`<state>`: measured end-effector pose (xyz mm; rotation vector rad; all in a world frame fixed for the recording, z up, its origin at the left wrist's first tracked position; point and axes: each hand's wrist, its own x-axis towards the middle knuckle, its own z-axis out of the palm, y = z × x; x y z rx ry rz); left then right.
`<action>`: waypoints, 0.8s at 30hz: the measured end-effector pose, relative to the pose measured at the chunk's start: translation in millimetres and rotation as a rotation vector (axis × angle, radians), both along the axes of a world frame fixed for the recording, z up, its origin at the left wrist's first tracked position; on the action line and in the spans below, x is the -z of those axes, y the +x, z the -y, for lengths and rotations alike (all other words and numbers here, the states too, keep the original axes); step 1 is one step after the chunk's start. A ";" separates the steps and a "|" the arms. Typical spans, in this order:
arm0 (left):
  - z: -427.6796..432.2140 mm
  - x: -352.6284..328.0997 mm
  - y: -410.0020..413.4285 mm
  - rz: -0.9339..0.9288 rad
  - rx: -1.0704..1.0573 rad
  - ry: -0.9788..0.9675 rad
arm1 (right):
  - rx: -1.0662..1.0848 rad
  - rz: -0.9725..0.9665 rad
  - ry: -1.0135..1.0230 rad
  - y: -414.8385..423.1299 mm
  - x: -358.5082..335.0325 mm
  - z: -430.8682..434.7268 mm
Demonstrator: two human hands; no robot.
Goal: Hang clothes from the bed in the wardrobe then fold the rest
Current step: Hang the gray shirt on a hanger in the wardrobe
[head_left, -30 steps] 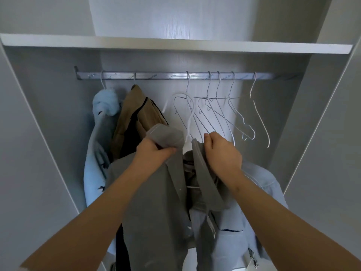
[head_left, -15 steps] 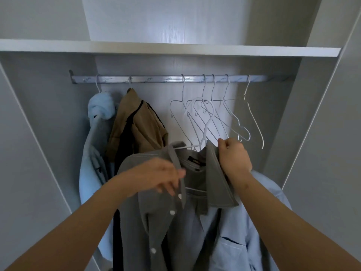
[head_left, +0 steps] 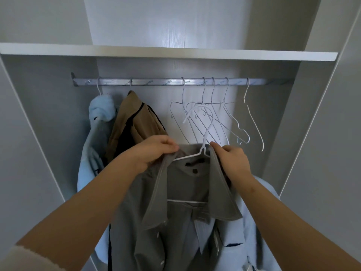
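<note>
A grey button shirt (head_left: pixel 185 192) sits on a white wire hanger (head_left: pixel 203 137) held in front of the open wardrobe, below the rail (head_left: pixel 156 82). My left hand (head_left: pixel 154 153) pinches the shirt's left collar and shoulder. My right hand (head_left: pixel 232 163) grips the right side of the collar beside the hanger's neck. The hanger's hook points up, free of the rail. A light blue shirt (head_left: pixel 254 222) hangs behind and below the grey one on the right.
On the rail's left hang a pale blue garment (head_left: pixel 97 133) and a tan and black one (head_left: pixel 134 124). Several empty wire hangers (head_left: pixel 224 118) hang to the right of them. A white shelf (head_left: pixel 175 53) runs above the rail, and wardrobe walls close both sides.
My left hand went from the shirt's front placket up to the left collar. The shirt now sits more squarely on the hanger, and the view has tilted up slightly.
</note>
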<state>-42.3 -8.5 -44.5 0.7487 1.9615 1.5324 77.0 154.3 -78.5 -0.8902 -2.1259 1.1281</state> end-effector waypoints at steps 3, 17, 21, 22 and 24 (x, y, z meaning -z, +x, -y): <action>0.5 -2.3 -1.0 0.225 -0.036 0.202 | 0.008 0.006 -0.004 0.3 0.5 -2.9; 8.4 8.3 1.0 0.063 -0.034 -0.073 | 0.005 0.027 -0.033 -1.6 13.1 -1.5; 1.2 16.8 7.3 -0.688 -0.048 -0.385 | -0.036 0.010 -0.067 -2.0 12.3 1.3; 0.4 16.2 9.7 -0.791 -0.009 -0.435 | -0.044 0.009 -0.079 -2.2 12.5 3.1; -0.1 21.0 12.1 -0.714 0.112 -0.409 | -0.044 0.006 -0.107 -2.2 12.4 5.9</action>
